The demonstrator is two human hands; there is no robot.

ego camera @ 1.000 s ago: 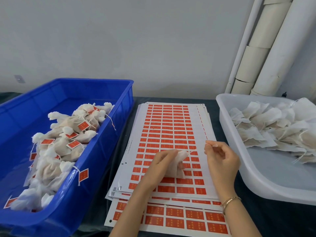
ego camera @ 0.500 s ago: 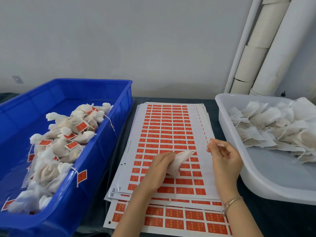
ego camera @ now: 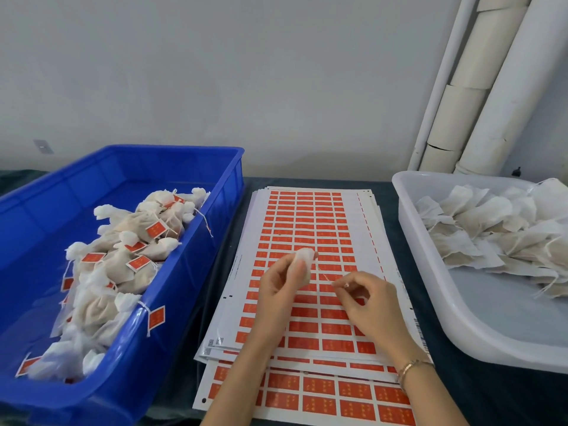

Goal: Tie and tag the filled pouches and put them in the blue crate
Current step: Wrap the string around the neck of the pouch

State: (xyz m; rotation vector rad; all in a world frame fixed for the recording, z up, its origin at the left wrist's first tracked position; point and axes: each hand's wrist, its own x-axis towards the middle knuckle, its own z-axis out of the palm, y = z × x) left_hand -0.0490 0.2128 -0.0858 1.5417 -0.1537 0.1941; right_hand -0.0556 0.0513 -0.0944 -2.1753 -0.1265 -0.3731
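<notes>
blue crate [ego camera: 138,170]: far left on dark table cover [ego camera: 390,192], long side running away from camera.
tied pouches [ego camera: 123,265]: heaped inside the crate along its right wall, white, necks bunched, orange tags on strings.
loose tag [ego camera: 156,316]: hangs over the crate's near right rim, outside the wall.
label sheets [ego camera: 307,216]: stack of white sheets with rows of orange stickers, centre, between crate and tray; another sheet pokes out at the near edge.
left hand [ego camera: 278,292]: fingers curled round pouch, holding it above the sheets.
pouch [ego camera: 305,261]: white, filled, in left hand, top sticking out past the fingers; not in crate.
string [ego camera: 324,275]: thin, runs from pouch to right hand.
right hand [ego camera: 368,305]: thumb and fingertip pinching the string end, other fingers loosely curled; bracelet [ego camera: 412,367] on wrist.
white tray [ego camera: 498,305]: far right, near part bare.
untied pouches [ego camera: 491,232]: flat-topped, piled at the tray's far end.
pipes [ego camera: 491,87]: white, against wall behind tray.
</notes>
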